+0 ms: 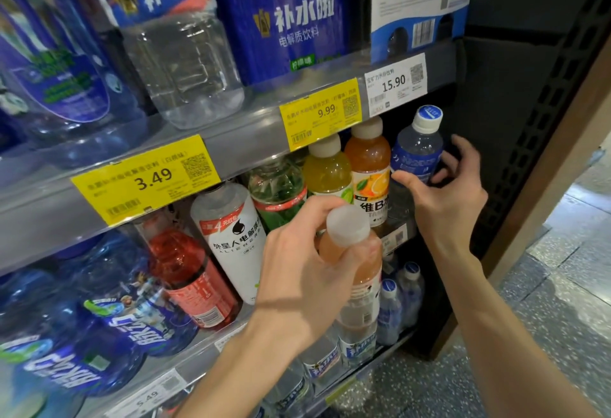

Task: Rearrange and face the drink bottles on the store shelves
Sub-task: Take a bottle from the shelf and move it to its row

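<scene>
- Bottles fill the middle shelf (396,235) in a row: a red bottle (188,272), a white bottle (231,235), a green bottle (277,192), a yellow bottle (327,169), an orange bottle (370,169) and, at the far right end, a blue-labelled bottle (417,149).
- The right hand (443,192) curls round the blue-labelled bottle, thumb on the label's front and fingers wrapped behind it; the bottle leans slightly.
- The left hand (307,272) grips a pink bottle (360,282) near its neck, held out in front of the shelf, clear of the row, white cap towards the camera.
- The step in hand looks like turning or shifting the blue-labelled bottle to open or tidy a slot at the right end.
- To do it well, the person should set that bottle upright, with its label square to the aisle and its base flush with the shelf lip.
- It stands just beside the orange bottle, so a sideways push could tip the neighbour; a turn on the spot is safer.
- The pink bottle should stay held clear until a gap is ready, then go in base first with its label outward.
- Price tags (320,113) on the rail above hang close to the caps, so any lift should be kept low.
</scene>
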The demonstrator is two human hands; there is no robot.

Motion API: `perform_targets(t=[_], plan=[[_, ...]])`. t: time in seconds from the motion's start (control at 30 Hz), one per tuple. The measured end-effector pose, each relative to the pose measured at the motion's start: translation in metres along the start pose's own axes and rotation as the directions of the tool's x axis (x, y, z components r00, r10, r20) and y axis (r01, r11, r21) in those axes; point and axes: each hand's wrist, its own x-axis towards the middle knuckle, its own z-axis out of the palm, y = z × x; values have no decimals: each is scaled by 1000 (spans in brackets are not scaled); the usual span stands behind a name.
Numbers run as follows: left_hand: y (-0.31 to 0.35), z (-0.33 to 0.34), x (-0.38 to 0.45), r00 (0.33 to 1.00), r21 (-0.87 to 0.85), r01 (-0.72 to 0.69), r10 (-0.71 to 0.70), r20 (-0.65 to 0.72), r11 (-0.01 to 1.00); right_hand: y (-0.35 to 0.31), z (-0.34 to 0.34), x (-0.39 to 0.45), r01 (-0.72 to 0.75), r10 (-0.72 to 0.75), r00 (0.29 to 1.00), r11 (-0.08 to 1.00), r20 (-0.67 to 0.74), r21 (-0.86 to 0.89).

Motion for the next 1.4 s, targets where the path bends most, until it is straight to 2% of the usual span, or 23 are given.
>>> perform_targets(t=[0.2,0.37,0.67,0.8,1.1,1.27,1.33,1.4], plan=[[5,-6,2,1000,-41,-16,15,-22,999,4,3,-1,-5,5,1000,998,9,-69],[11,-13,4,999,-73,0,-3,-43,997,5,14,-4,-33,24,998,989,-62,-147],[11,-23,0,999,-75,17,-20,-51,997,10,25,-9,3,1,999,995,39,-100],[11,-26,-1,998,-65,12,-16,-63,998,14,25,-12,-33,35,999,997,20,-72],[14,-29,-3,997,-58,16,-21,-76,998,19,18,-12,-13,12,1000,997,-5,-71],[14,-30,-3,995,-48,1,-6,-98,999,11,14,-14,29,-29,999,1000,-37,-8],[15,-32,-4,994,-39,0,-4,-109,999,-7,9,-19,61,-57,997,994,-48,86],[16,-36,-5,991,-34,-2,-2,-130,999,-33,3,-29,92,-98,995,976,19,198]])
